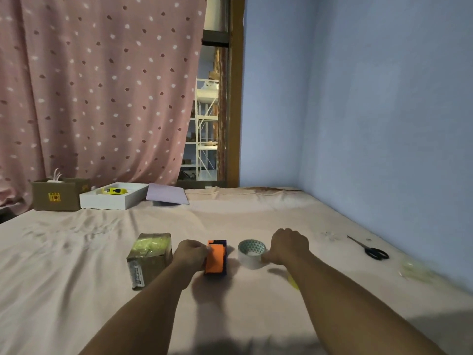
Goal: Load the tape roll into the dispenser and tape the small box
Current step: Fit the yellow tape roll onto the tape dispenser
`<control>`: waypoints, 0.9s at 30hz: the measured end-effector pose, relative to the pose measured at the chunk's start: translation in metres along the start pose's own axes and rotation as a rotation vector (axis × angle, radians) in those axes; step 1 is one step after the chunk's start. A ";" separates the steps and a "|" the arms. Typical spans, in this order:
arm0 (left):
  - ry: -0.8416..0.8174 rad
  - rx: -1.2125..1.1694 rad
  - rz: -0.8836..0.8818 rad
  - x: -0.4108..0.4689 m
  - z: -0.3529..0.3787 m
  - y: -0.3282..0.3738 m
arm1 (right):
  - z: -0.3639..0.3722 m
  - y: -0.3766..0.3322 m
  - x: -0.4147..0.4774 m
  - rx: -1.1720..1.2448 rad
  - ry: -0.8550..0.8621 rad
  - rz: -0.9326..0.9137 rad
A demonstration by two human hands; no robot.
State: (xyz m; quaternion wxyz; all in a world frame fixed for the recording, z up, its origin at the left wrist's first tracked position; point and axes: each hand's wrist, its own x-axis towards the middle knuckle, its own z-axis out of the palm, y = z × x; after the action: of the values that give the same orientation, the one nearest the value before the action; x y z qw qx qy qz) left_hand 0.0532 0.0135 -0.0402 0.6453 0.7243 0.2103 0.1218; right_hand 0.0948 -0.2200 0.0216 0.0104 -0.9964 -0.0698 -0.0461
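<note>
An orange and dark blue tape dispenser point(216, 257) stands on the pale sheet in the middle of the view. My left hand point(190, 254) grips its left side. To its right lies a clear tape roll point(251, 253) with a patterned core, hole facing up. My right hand point(286, 245) holds the roll's right side with its fingers curled on it. A small brown cardboard box point(149, 260), its top covered in shiny tape, sits just left of my left hand.
Black-handled scissors point(371, 249) lie at the right near the blue wall. At the back left stand a brown box point(57, 194), a white tray point(112, 197) holding a yellow object, and a purple sheet point(166, 194). Crumpled clear tape point(414, 270) lies far right.
</note>
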 end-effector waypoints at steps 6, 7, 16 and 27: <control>0.012 0.029 -0.008 0.002 0.001 0.003 | -0.003 0.016 -0.008 -0.019 -0.245 0.155; 0.017 0.035 -0.010 0.002 0.001 0.004 | -0.002 0.017 -0.009 -0.021 -0.244 0.164; 0.010 -0.026 -0.041 -0.007 0.009 0.007 | 0.001 0.019 -0.013 -0.073 -0.111 0.117; 0.038 -0.038 -0.050 -0.003 0.007 0.003 | -0.030 0.024 -0.013 -0.030 -0.119 0.132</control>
State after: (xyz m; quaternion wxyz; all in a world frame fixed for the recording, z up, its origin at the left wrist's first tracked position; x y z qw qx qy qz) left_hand 0.0545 0.0056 -0.0379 0.6578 0.7038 0.2381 0.1233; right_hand 0.0830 -0.2466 0.0503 -0.0056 -0.9999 -0.0036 0.0128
